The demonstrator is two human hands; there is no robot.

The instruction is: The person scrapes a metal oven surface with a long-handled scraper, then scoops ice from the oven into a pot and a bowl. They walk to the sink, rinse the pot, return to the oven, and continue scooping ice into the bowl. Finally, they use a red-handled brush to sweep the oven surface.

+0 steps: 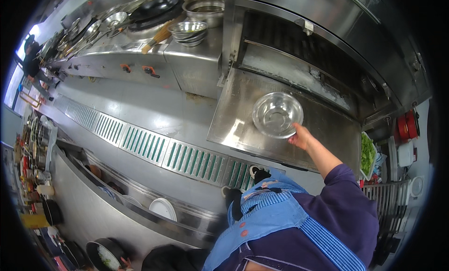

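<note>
My right hand (300, 137) grips the near rim of a shiny round bowl (277, 115), thumb over the edge. The bowl is over a wide stainless steel panel (242, 95); whether it rests there I cannot tell. Reflections hide whether anything is inside. Behind the panel a steel cabinet (273, 36) stands open, with a whitish layer (294, 67) along its lower opening. My left hand is out of view.
Woks (154, 8), a wok brush (158, 38) and stacked metal bowls (189, 33) stand on the range. Slotted drain grates (143, 141) cross the floor. At lower left, another person's hand (126, 264) touches a black pot (105, 255). Leafy greens (367, 153) lie at right.
</note>
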